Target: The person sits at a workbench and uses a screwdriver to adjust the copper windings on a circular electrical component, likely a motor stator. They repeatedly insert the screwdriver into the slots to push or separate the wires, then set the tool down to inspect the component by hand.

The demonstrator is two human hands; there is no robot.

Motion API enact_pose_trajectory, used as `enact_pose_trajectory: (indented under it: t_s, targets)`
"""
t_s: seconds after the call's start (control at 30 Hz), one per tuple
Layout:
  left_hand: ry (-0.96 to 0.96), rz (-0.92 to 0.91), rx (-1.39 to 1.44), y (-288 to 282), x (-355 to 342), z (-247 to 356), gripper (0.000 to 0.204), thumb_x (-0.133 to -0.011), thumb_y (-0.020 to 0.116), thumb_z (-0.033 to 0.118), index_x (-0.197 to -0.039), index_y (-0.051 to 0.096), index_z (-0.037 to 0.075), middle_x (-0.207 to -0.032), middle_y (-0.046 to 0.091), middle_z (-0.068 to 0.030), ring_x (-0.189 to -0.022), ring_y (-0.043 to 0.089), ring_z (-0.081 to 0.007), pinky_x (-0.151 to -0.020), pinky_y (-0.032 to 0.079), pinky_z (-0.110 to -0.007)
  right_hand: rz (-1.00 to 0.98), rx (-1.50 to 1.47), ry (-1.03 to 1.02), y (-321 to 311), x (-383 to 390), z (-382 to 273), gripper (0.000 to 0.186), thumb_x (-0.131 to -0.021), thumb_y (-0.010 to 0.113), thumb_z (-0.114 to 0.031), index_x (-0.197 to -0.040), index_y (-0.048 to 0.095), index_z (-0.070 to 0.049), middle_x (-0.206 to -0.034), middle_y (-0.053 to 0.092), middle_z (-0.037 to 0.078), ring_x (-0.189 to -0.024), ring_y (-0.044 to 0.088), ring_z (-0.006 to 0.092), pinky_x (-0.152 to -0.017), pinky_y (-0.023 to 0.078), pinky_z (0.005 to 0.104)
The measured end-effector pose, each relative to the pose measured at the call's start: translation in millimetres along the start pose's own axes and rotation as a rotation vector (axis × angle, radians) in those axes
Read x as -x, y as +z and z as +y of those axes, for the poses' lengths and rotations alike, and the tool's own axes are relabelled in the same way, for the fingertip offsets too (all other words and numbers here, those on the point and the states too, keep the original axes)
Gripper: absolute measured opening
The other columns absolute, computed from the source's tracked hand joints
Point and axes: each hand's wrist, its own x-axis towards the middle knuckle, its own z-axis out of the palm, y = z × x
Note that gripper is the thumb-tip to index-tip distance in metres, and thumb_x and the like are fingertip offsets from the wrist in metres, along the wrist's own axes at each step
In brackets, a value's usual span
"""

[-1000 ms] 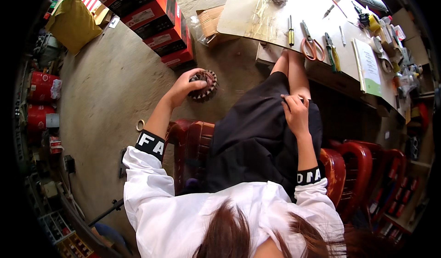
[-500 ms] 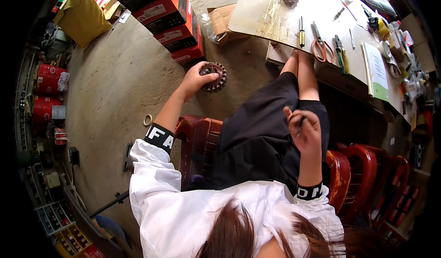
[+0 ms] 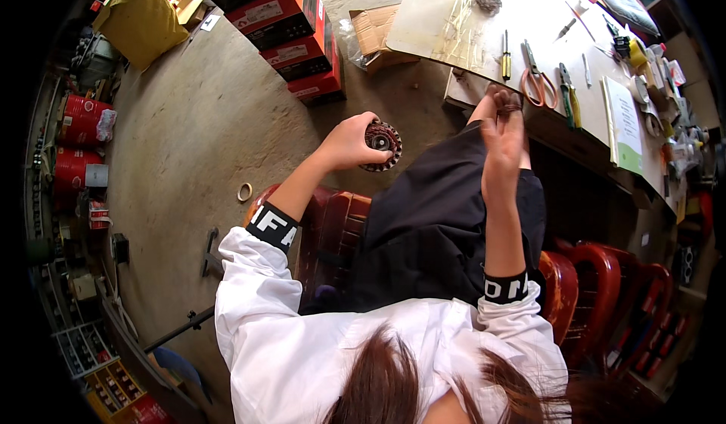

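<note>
My left hand point(image 3: 354, 141) is closed round a motor stator point(image 3: 385, 143), a toothed ring with reddish-brown windings and a metal hub at its centre. The stator is held above the concrete floor, left of my knees. My right hand point(image 3: 502, 140) reaches over my lap toward the near table edge. Something small, brown and strand-like point(image 3: 511, 109) shows at its fingers, too blurred to name. Closest to this hand on the table are orange-handled scissors point(image 3: 538, 88) and a yellow-handled screwdriver point(image 3: 506, 63).
The pale table point(image 3: 423, 27) holds a wiry bundle point(image 3: 488, 2), green-and-yellow pliers point(image 3: 569, 99), a booklet point(image 3: 623, 118) and tape rolls. Red-and-black boxes point(image 3: 314, 84) are stacked left of it, beside an open carton point(image 3: 376, 35). A ring point(image 3: 244, 192) lies on the floor.
My right hand has moved forward from above my lap to the table edge, and its fingers have stretched out. My left hand has shifted slightly right with the stator, whose hub now faces up.
</note>
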Motion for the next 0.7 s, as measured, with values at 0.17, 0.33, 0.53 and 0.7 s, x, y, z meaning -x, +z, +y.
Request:
enact_pose_trajectory:
  t_s: [0.17, 0.33, 0.53, 0.7]
  targets:
    - [-0.043, -0.013, 0.018, -4, 3, -2, 0.061, -0.061, 0.082, 0.04, -0.101, 0.061, -0.001, -0.097, 0.068, -0.0175, -0.092, 0.067, -0.0296, -0.082, 0.052, -0.036, -0.179, 1.167, -0.227, -4, 11, 23, 0.071, -0.087, 0.069, -0.032, -0.139, 0.039, 0.006, -0.132, 0.052, 0.021, -0.126, 0.048, 0.0308, -0.117, 0.018, 0.0467]
    - [-0.165, 0.062, 0.018, -8, -4, -19, 0.064, -0.061, 0.082, 0.043, -0.103, 0.061, -0.001, -0.099, 0.068, -0.0195, -0.094, 0.067, -0.031, -0.083, 0.052, -0.037, -0.437, 1.14, -0.247, -38, 31, 15, 0.045, -0.086, 0.068, -0.023, -0.123, 0.057, 0.001, -0.109, 0.064, 0.014, -0.107, 0.06, 0.0288, -0.117, 0.019, 0.0466]
    - [-0.247, 0.227, -0.01, -1, -9, -38, 0.069, -0.062, 0.083, 0.046, -0.103, 0.055, -0.002, -0.101, 0.067, -0.0215, -0.096, 0.066, -0.0338, -0.084, 0.051, -0.04, -0.496, 0.942, -0.22, -41, 58, -2, 0.008, -0.088, 0.065, -0.01, -0.09, 0.066, -0.003, -0.086, 0.067, 0.008, -0.088, 0.063, 0.025, -0.099, 0.036, 0.0366]
    - [-0.289, 0.319, 0.035, -1, -8, -39, 0.068, -0.063, 0.084, 0.042, -0.106, 0.054, -0.001, -0.101, 0.067, -0.0183, -0.093, 0.066, -0.0286, -0.082, 0.052, -0.038, -0.707, 0.452, 0.185, -22, 80, -37, 0.009, -0.087, 0.064, -0.01, -0.093, 0.069, -0.005, -0.081, 0.068, 0.006, -0.085, 0.057, 0.0246, -0.09, 0.04, 0.0327]
